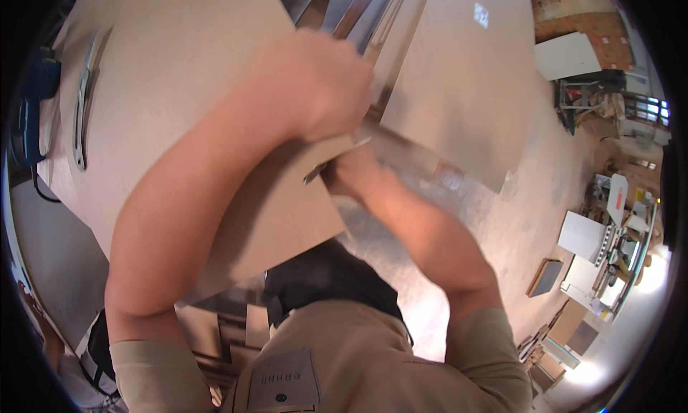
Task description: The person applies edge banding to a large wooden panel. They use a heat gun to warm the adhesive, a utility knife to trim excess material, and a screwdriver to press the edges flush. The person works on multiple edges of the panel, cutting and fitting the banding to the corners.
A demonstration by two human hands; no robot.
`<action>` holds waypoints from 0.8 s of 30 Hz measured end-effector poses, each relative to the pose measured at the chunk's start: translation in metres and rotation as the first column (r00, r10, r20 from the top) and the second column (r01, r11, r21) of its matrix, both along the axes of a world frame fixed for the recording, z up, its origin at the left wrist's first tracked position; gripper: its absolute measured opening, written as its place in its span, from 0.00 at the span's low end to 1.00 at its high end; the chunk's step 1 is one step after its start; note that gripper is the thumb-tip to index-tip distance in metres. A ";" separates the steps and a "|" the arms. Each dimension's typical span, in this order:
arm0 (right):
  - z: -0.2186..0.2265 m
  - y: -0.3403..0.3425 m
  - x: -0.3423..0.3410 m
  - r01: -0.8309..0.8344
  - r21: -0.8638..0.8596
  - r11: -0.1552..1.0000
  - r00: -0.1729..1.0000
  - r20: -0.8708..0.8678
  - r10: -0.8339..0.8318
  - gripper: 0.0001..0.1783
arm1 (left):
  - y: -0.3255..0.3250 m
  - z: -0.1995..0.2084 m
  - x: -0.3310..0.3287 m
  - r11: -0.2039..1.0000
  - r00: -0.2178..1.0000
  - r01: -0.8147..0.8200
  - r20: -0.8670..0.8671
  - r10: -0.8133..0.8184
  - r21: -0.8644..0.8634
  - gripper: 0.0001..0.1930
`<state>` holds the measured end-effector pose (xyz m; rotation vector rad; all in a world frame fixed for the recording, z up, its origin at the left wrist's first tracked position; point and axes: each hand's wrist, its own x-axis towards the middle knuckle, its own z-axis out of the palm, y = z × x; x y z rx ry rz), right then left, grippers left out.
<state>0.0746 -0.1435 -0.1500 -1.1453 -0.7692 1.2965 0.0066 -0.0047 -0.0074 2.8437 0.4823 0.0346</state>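
A smooth, pale tan board [172, 47] with straight edges spreads in front of the person and to their left, shaded beneath the left arm. Blurred above the board's right edge, the left hand [315, 87] looks curled in, though whether it grips anything cannot be told. The right hand [349, 173] is at that same edge, beside a small dark object [313, 174], its fingers too hidden to tell their state.

Glare whitened the floor [424, 305], the left forearm [175, 198] shadowed the wooden board [287, 230], blur softened the left hand [315, 83], and fisheye distortion curved the dark-rimmed edges.
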 end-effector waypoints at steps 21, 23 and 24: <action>0.032 -0.009 -0.014 0.267 -0.113 0.957 0.930 0.290 -0.226 0.03 | 0.002 -0.001 -0.002 0.999 0.998 0.019 -0.052 -0.021 -0.047 0.17; 0.031 -0.015 -0.009 0.367 -0.199 0.909 0.910 0.280 -0.306 0.04 | 0.002 -0.001 -0.002 0.999 0.999 0.018 -0.050 -0.020 -0.044 0.17; 0.031 -0.020 -0.014 0.308 -0.133 0.942 0.923 0.282 -0.261 0.05 | 0.002 -0.001 -0.001 0.999 0.997 0.012 -0.070 -0.015 -0.042 0.17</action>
